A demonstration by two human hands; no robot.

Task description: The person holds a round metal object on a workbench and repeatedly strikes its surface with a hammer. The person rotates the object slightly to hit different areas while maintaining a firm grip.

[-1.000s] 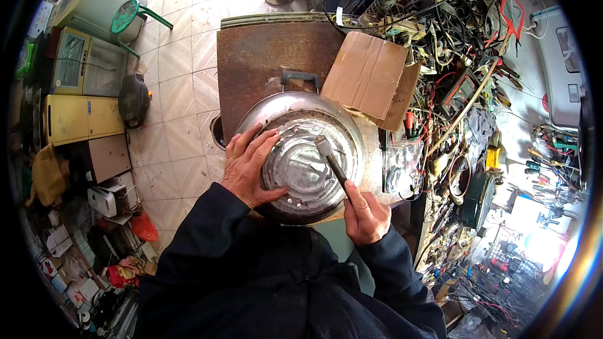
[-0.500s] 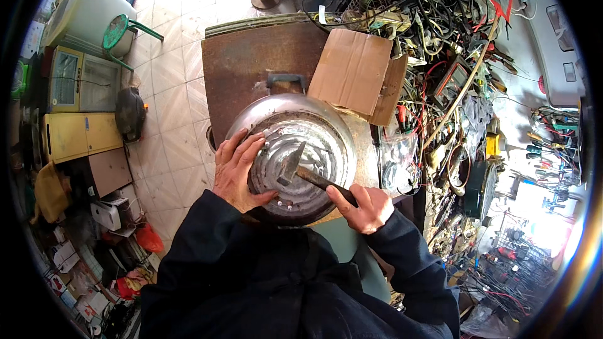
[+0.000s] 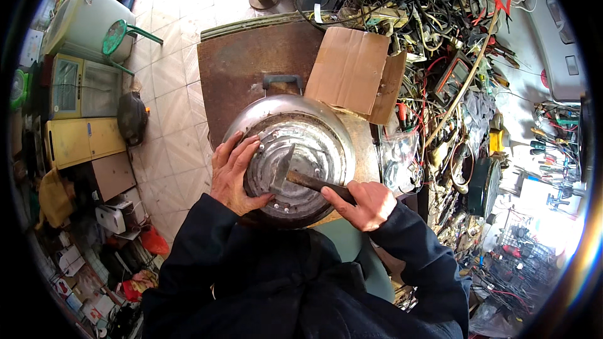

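A round stainless metal pot [image 3: 336,122], its dented, ringed base facing me, sits on the worn brown table [image 3: 239,56]. A dark handle [image 3: 282,80] sticks out at its far side. My left hand [image 3: 233,179] lies on the pot's left rim with fingers spread and thumb stretched toward the near edge. My right hand [image 3: 364,206] is closed round the wooden handle of a hammer [image 3: 282,172]. The hammer's metal head is over the ringed base, left of its middle; whether it touches the metal I cannot tell. Small bright studs show around the base.
Folded cardboard [image 3: 348,66] lies on the table's far right, beside a heap of cables and tools [image 3: 433,44]. A clear plastic bag [image 3: 400,157] is right of the pot. A green stool [image 3: 115,37] and a yellow cabinet [image 3: 85,141] stand at the left.
The hammer's head has shifted a little left and toward me, and looks turned slightly. My right hand has moved slightly left with it. My left hand stays on the pot's rim.
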